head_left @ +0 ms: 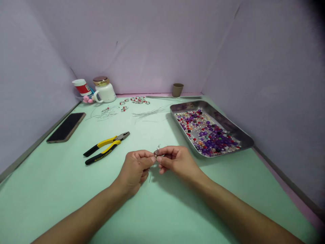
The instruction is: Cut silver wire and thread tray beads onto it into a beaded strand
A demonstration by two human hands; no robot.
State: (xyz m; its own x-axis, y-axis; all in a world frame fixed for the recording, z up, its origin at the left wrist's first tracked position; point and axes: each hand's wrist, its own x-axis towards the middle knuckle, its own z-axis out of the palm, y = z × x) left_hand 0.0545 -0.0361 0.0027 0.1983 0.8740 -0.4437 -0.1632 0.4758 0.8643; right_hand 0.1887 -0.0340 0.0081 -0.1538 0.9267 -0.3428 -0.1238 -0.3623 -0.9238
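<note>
My left hand (135,167) and my right hand (175,159) meet fingertip to fingertip low over the green table (76,189), near its middle. Between them they pinch a small beaded wire piece (157,150) with a pale bead sticking up; most of it is hidden by my fingers. Yellow-and-black pliers (106,147) lie shut on the table to the left of my left hand. A metal tray (243,135) full of purple, red and clear beads (208,134) sits to the right, just beyond my right hand.
A dark phone (66,127) lies near the left edge. At the back stand a white jar with a gold lid (104,89), a tipped red-and-white container (81,86), a small brown cup (177,89), finished bead pieces (138,100) and loose wires (149,112). Lilac walls enclose three sides.
</note>
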